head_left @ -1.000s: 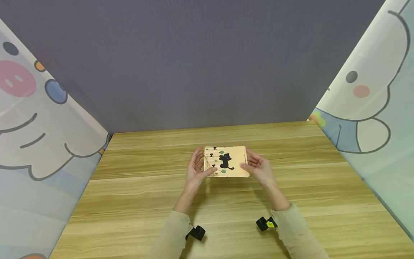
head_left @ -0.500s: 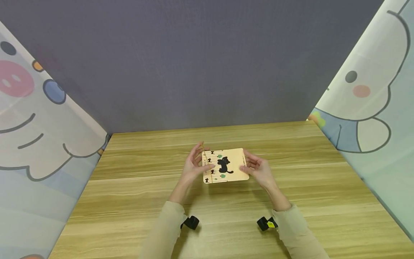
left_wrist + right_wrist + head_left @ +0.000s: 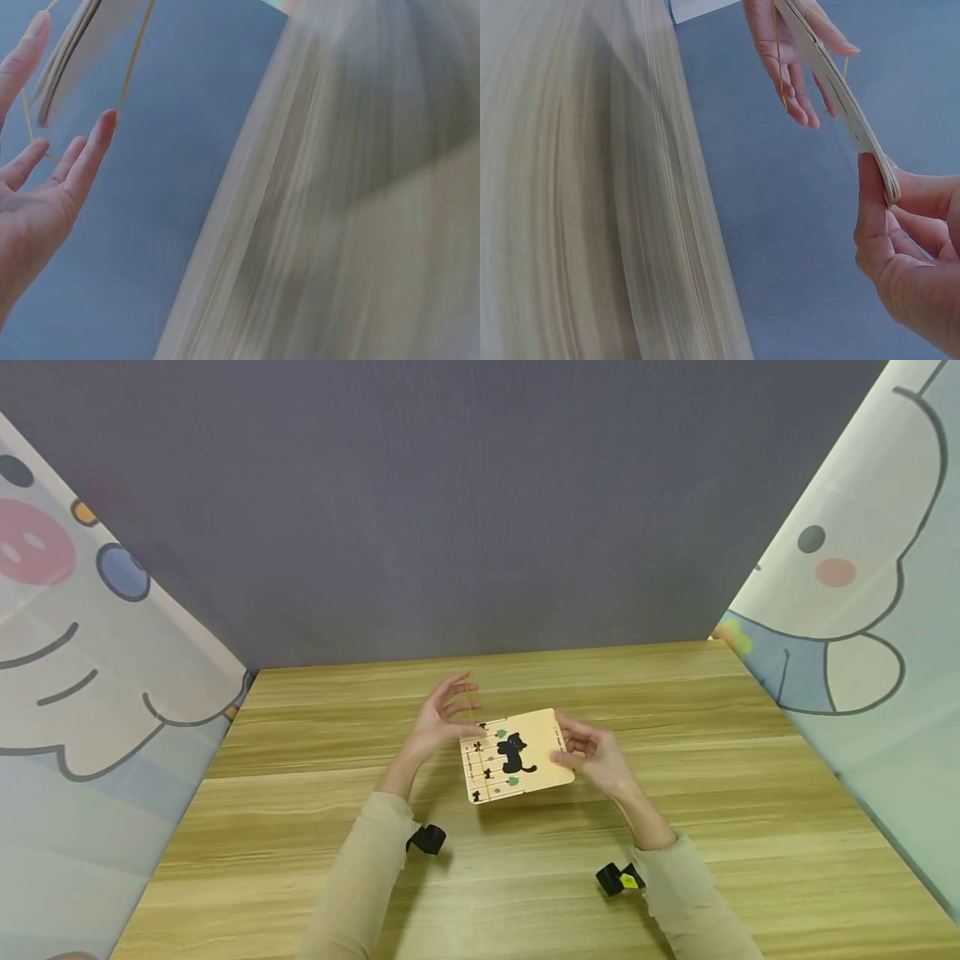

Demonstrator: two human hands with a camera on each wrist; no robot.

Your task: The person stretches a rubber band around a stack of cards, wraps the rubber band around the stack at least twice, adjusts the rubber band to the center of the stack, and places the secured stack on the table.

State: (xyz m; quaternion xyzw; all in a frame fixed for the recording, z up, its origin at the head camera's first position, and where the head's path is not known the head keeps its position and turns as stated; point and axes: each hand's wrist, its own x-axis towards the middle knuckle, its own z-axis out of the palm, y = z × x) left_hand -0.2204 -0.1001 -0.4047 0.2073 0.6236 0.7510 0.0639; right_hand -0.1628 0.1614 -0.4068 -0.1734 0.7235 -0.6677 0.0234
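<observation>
A thin cream notebook (image 3: 546, 745) with rounded corners and a black cat print is held up over the wooden table, tilted with its left end nearer me. My right hand (image 3: 603, 764) pinches its right end, thumb on the printed face and fingers behind. A yellow rubber band (image 3: 136, 56) runs across the notebook's left end and stretches out to the fingertips of my left hand (image 3: 441, 714). Those fingers are spread and fairly straight, with the thumb by the notebook's upper left corner. From the right wrist, the notebook's layered edge (image 3: 847, 97) shows slightly bowed.
The wooden table (image 3: 300, 827) ends at a grey-blue panel (image 3: 480, 527) behind. Cartoon-printed curtains (image 3: 855, 677) flank both sides. A black wrist camera mount (image 3: 429, 840) sits at the left sleeve, another mount (image 3: 611, 878) at the right.
My left hand has moved left and away from me, drawing the rubber band out from the notebook. The notebook's left end has swung toward me; my right hand has barely moved.
</observation>
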